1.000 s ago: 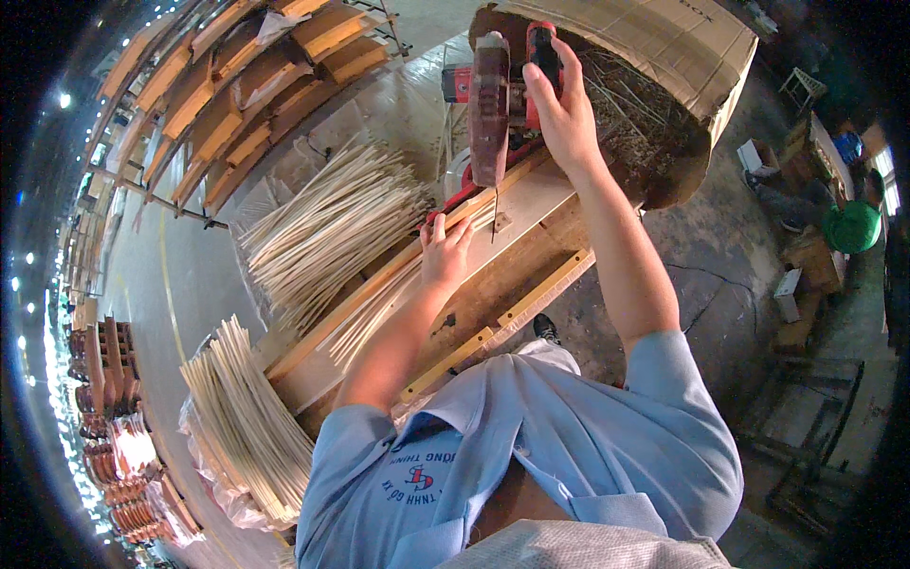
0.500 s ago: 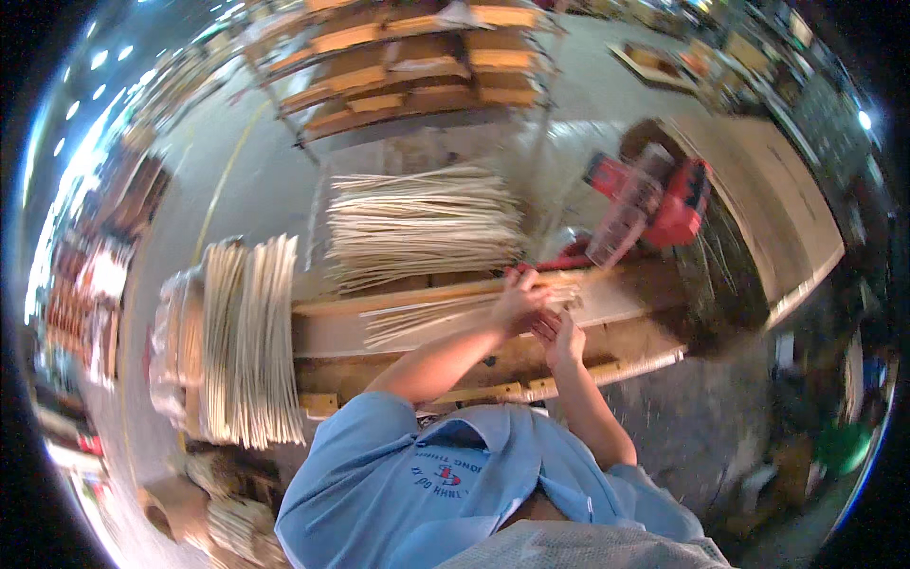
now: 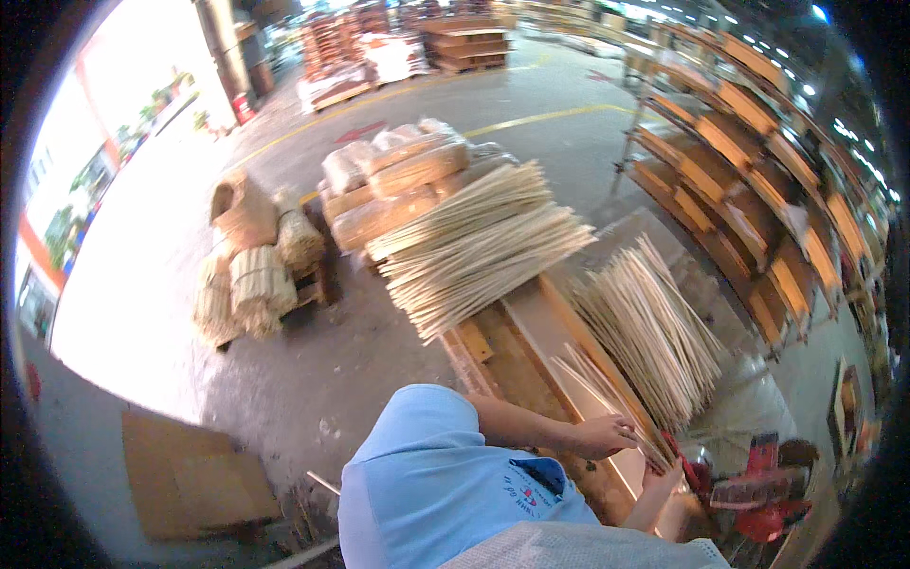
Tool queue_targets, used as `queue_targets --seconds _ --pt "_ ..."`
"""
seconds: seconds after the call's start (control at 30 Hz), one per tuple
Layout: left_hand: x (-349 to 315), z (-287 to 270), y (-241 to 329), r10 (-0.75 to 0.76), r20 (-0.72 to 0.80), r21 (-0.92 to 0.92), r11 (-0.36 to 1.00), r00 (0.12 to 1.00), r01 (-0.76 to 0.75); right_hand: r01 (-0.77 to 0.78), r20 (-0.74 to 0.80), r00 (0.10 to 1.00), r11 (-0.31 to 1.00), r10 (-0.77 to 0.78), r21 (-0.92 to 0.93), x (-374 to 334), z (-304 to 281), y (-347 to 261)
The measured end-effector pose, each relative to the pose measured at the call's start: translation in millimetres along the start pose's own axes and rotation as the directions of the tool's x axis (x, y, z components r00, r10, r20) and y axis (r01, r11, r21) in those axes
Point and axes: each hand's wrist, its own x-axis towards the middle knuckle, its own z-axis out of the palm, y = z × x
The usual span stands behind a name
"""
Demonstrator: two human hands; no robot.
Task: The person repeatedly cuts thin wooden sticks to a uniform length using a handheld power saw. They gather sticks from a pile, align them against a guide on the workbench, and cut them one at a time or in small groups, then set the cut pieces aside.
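My left hand [image 3: 607,436] is over the wooden trough [image 3: 527,311], fingers curled in; what they hold, if anything, is hidden. Close beside it, my right hand [image 3: 661,482] is closed around the near ends of a few thin wooden sticks [image 3: 586,379], which run along the trough and pass beneath the left hand. Right of the trough lies a big pile of pale sticks [image 3: 649,332]. Another heap of sticks [image 3: 483,248] rests across the trough's far end. A red machine [image 3: 763,488] stands just past my right hand, somewhat blurred.
Wrapped bundles [image 3: 403,175] sit behind the far heap. Tied stick bundles [image 3: 261,284] stand on a low pallet at left. A tiered rack [image 3: 730,161] with orange-brown boards rises at right. Flat cardboard [image 3: 194,474] lies at lower left.
The view has swung to the left, so the trough, piles and red machine appear farther right and turned. Both hands stay close together at the sticks in the trough.
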Motion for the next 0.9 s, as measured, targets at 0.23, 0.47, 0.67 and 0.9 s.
queue_targets --seconds 0.23,0.47,0.67,0.9 --pt "-69 -57 8 -0.437 0.015 0.002 0.9 0.899 0.437 -0.064 0.307 0.951 0.993 0.03 0.102 3 -32 -9" --pt "-123 -69 4 -0.524 0.019 -0.039 0.851 0.852 0.524 0.139 0.37 0.913 0.983 -0.173 0.117 -54 88 -31" --pt "-101 -64 -6 -0.527 -0.065 0.061 0.846 0.848 0.53 0.235 0.041 0.954 0.825 -0.297 0.514 32 157 -46" --pt "-105 -70 -3 -0.631 -0.01 0.004 0.775 0.775 0.631 0.256 -0.358 0.925 0.905 -0.128 0.339 117 209 -36"
